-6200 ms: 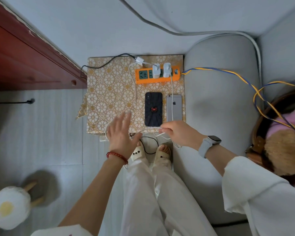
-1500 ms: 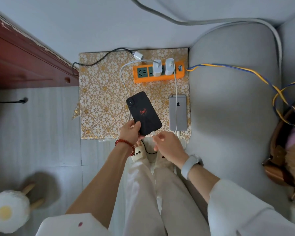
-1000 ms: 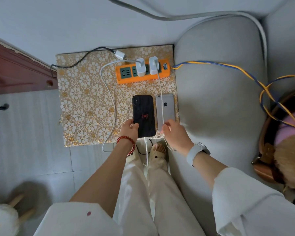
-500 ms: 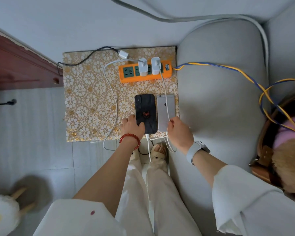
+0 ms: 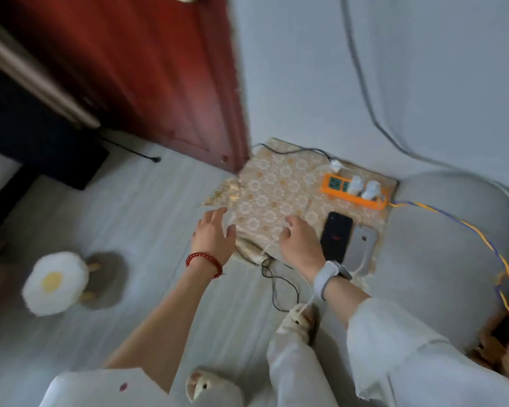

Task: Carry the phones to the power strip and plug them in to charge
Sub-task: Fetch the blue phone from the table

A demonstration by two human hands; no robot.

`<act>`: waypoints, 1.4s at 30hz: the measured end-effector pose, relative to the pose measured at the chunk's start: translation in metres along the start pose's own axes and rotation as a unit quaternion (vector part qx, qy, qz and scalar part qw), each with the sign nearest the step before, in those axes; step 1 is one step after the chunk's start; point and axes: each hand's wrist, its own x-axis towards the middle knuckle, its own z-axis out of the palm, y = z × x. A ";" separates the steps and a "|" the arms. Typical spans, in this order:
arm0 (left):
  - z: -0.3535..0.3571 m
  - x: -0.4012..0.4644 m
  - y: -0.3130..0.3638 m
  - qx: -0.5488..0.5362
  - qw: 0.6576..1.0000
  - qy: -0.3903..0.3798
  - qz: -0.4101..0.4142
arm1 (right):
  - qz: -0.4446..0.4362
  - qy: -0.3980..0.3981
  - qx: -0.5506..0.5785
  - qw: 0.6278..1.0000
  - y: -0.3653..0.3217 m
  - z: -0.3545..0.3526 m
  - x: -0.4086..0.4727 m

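While both phones lie side by side on the gold mat [image 5: 274, 186] near the orange strip [image 5: 353, 191], black phone [image 5: 336, 235] left of silver phone [image 5: 362, 245], the left hand [image 5: 213, 236] hovers spread and empty; the right hand [image 5: 300, 245] hangs loosely curled, holding nothing. Blur leaves any logos unreadable.

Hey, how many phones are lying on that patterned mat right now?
2. The black phone lies near the orange power strip, beside the right hand; the silver phone lies right alongside it, toward the grey cushion. None seems hidden.
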 end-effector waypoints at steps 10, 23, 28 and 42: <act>-0.210 -0.206 -0.268 -0.056 0.960 0.216 -0.171 | -0.244 -0.160 -0.097 0.951 -0.257 0.222 -0.161; -0.240 -0.606 -0.518 -0.180 0.673 0.437 -0.569 | -0.567 -0.466 -0.313 0.603 -0.388 0.549 -0.513; -0.238 -0.701 -0.571 -0.209 0.558 0.464 -0.655 | -0.633 -0.510 -0.340 0.473 -0.406 0.645 -0.626; -0.307 -0.931 -0.750 -0.211 0.356 0.564 -0.715 | -0.722 -0.555 -0.320 0.260 -0.461 0.861 -0.908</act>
